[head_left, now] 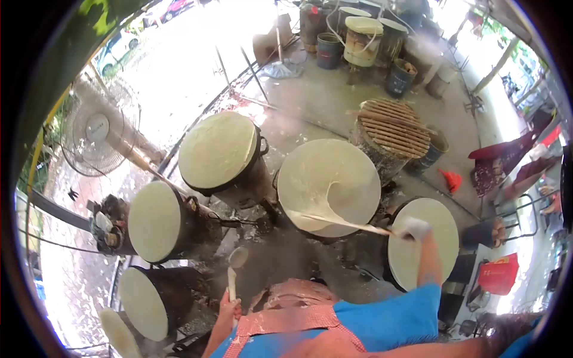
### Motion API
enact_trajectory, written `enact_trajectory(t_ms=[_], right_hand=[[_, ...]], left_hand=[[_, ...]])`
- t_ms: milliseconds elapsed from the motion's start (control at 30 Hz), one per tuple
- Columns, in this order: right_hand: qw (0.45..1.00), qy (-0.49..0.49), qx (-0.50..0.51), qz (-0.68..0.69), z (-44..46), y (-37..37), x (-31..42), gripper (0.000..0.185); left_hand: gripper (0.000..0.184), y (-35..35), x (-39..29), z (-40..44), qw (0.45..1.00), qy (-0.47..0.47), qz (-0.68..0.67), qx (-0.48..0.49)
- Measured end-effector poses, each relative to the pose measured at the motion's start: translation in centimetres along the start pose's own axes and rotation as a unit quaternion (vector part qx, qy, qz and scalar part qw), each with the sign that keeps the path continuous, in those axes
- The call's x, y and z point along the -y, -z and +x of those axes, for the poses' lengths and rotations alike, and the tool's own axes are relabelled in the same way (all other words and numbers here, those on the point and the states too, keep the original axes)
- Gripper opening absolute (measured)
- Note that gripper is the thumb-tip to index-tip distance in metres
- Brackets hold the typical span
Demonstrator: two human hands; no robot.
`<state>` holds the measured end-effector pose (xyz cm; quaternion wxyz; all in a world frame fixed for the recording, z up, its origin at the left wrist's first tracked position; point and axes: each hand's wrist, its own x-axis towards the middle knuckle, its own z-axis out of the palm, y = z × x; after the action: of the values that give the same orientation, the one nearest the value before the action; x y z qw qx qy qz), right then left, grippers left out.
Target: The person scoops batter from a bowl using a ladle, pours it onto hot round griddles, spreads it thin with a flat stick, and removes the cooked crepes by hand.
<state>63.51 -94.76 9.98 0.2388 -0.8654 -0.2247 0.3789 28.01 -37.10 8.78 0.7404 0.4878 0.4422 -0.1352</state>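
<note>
My left hand (230,308) is closed around the pale handle of a ladle (238,257), its bowl pointing up and away from me. In a whitish glove or wrap, my right hand (412,229) grips a long flat stick (373,228). The stick reaches left across the near edge of the middle round drum top (301,170). A thin pale sheet (345,200) curls on that top and is partly raised near the stick. Beneath my right forearm lies another pale-covered drum (433,250). Steam or lens smear blurs the area between my hands.
More pale-topped drums stand at the left: one (218,149), another (154,222), and a lower one (143,303). A slatted rack (394,128) rests on a drum behind. Buckets (362,45) stand at the back. A fan (98,128) is far left, a red bag (498,274) right.
</note>
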Motion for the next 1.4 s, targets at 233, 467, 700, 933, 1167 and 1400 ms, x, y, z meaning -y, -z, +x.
enact_trajectory(t_ms=[233, 467, 700, 933, 1167, 1400], right_hand=[[0.743, -0.275, -0.360, 0.493, -11.7, -19.0, 19.4, 0.031], [0.842, -0.225, -0.489, -0.013, 8.1, -30.6, 27.9, 0.028], [0.722, -0.226, -0.647, 0.096, 2.5, -29.7, 27.2, 0.029], [0.821, -0.234, -0.521, 0.003, 4.6, -28.6, 24.2, 0.028], [0.825, -0.168, -0.536, 0.062, 6.9, -24.3, 23.0, 0.027], [0.751, -0.216, -0.617, 0.091, 2.1, -22.0, 15.3, 0.029]], left_hand=[[0.064, 8.0, -1.2, 5.3, 0.988, 0.095, 0.031, 0.115], [0.055, 11.0, -5.3, 2.4, 0.916, 0.159, -0.162, 0.329], [0.066, 11.2, -6.5, -2.4, 0.769, 0.088, -0.300, 0.558], [0.066, 12.7, -4.0, -2.1, 0.811, 0.079, -0.306, 0.492], [0.052, 10.7, -1.0, -0.2, 0.748, 0.142, -0.402, 0.508], [0.028, 7.5, -3.3, 0.9, 0.894, 0.175, -0.215, 0.353]])
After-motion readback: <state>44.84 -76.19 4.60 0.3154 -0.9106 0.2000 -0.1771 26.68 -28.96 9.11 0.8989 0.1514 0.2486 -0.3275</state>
